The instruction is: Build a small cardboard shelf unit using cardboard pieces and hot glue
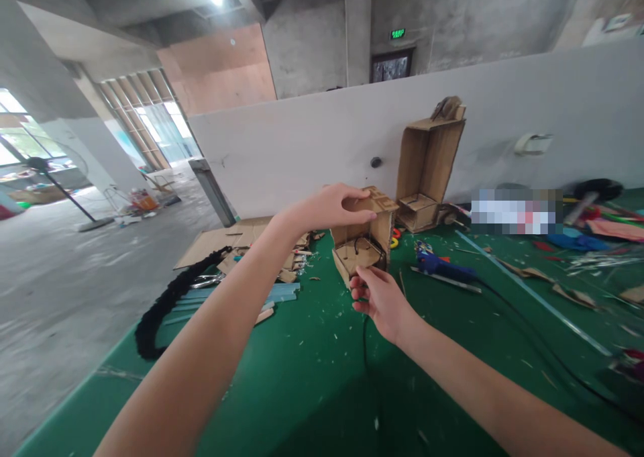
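Green tabletop point(312, 363) roomy nearside; hands point(337, 205) at box point(381, 232) edges.

I'm in what looks like a craft workshop inside an unfinished concrete hall. My green table point(302, 383) is strewn with offcuts point(573, 294), and on it are rough cardboard boxes point(385, 232), blue strips point(282, 289) and a corded glue gun point(445, 266). Beyond the table rise raw grey walls point(306, 54) and a lit exit sign point(397, 33); left of it, a fan point(37, 164) stands on bare floor point(151, 256).
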Available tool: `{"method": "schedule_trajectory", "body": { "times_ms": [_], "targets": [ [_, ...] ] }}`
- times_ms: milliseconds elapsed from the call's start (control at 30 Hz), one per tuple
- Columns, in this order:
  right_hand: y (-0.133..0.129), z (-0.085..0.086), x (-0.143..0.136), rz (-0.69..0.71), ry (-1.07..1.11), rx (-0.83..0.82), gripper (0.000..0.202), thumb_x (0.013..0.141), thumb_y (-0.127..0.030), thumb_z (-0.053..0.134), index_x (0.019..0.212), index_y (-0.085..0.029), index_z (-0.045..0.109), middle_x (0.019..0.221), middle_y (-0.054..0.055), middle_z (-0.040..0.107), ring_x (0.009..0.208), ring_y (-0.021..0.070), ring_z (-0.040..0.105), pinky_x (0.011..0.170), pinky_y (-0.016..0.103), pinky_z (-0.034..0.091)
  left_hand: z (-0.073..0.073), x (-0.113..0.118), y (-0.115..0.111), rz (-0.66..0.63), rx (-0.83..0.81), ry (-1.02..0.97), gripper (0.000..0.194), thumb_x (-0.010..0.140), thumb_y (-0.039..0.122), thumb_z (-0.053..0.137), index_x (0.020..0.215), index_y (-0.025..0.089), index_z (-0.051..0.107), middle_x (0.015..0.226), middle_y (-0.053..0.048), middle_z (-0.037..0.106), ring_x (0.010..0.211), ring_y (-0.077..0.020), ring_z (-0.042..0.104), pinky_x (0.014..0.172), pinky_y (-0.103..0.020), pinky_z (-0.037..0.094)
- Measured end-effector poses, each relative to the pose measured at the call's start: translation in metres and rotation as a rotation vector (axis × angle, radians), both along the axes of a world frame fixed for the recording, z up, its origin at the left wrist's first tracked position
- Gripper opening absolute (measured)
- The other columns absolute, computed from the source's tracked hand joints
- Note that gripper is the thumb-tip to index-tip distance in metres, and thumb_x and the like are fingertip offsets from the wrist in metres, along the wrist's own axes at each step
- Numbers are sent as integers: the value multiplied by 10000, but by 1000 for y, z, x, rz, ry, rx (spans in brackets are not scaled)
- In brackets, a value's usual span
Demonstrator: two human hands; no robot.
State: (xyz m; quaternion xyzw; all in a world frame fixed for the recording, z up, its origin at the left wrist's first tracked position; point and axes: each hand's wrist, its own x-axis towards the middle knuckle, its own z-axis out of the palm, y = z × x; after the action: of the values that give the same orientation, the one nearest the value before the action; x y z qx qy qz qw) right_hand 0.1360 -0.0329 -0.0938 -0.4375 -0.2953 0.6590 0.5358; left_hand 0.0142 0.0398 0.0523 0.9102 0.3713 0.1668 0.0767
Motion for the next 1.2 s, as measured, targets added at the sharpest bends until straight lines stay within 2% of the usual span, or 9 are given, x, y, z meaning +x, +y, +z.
{"method": "schedule_trajectory", "body": {
  "times_ms": [133, 267, 400, 567, 667, 800, 967, 1100, 1200],
  "targets": [
    [0, 22, 1, 4, 1, 114, 167, 838, -284, 600, 715, -178, 562, 634, -32, 577, 480, 80, 522, 369, 194, 430, 0, 1, 1, -17, 10, 4, 527, 800, 589, 527, 1132, 205, 667, 909, -48, 688, 901, -205, 588, 777, -307, 426],
    [3, 42, 5, 47, 23, 218, 158, 819, -320, 617, 751, -182, 584, 684, -20, 603, 503, 90, 538, 373, 202, 419, 0, 1, 3, -25, 20, 16, 536, 801, 595, 522, 1132, 199, 667, 896, -46, 686, 835, -182, 576, 724, -292, 413],
    [7, 55, 8, 99, 25, 269, 125, 808, -298, 608, 787, -176, 591, 742, -8, 612, 543, 93, 554, 387, 194, 409, 0, 1, 2, -44, -1, 9, 533, 817, 579, 509, 1167, 201, 649, 926, -40, 698, 787, -162, 570, 695, -287, 407],
    [8, 65, 8, 128, 1, 276, 74, 793, -240, 596, 793, -167, 585, 775, 7, 618, 577, 96, 565, 411, 194, 427, 1, 1, 1, -45, 17, 0, 518, 822, 566, 512, 1161, 201, 655, 990, -53, 709, 859, -176, 592, 742, -287, 419],
    [8, 65, 9, 116, -9, 260, 106, 834, -273, 571, 834, -169, 592, 772, 6, 622, 560, 97, 564, 397, 199, 418, 2, 1, 1, -30, -8, 1, 561, 813, 573, 524, 1215, 196, 626, 1036, -58, 708, 865, -175, 600, 747, -285, 424],
    [7, 56, 9, 109, -33, 234, 129, 879, -280, 525, 904, -175, 596, 752, 0, 617, 527, 98, 564, 374, 204, 425, 1, 0, 3, -14, -14, 13, 594, 807, 599, 520, 1238, 202, 614, 1064, -59, 707, 860, -180, 609, 733, -288, 431],
    [2, 44, 9, 129, -91, 174, 137, 885, -281, 522, 956, -181, 584, 753, -5, 611, 515, 101, 568, 366, 215, 454, -1, -1, 4, -27, -3, -4, 648, 806, 584, 541, 1290, 155, 577, 1174, -87, 675, 932, -193, 616, 813, -296, 446],
    [2, 43, 9, 95, -217, 205, 175, 892, -332, 509, 809, -182, 545, 685, -27, 571, 459, 80, 529, 344, 192, 405, -1, -1, 3, -21, -7, -10, 627, 804, 593, 540, 1276, 184, 589, 1156, -71, 687, 952, -204, 621, 827, -306, 453],
    [3, 42, 11, 120, -460, 235, 261, 903, -355, 466, 698, -193, 480, 567, -39, 533, 368, 71, 456, 329, 196, 341, 0, -1, 2, -7, -15, -10, 634, 797, 598, 548, 1286, 195, 584, 1156, -75, 688, 960, -218, 624, 843, -321, 453]
  ]
}}
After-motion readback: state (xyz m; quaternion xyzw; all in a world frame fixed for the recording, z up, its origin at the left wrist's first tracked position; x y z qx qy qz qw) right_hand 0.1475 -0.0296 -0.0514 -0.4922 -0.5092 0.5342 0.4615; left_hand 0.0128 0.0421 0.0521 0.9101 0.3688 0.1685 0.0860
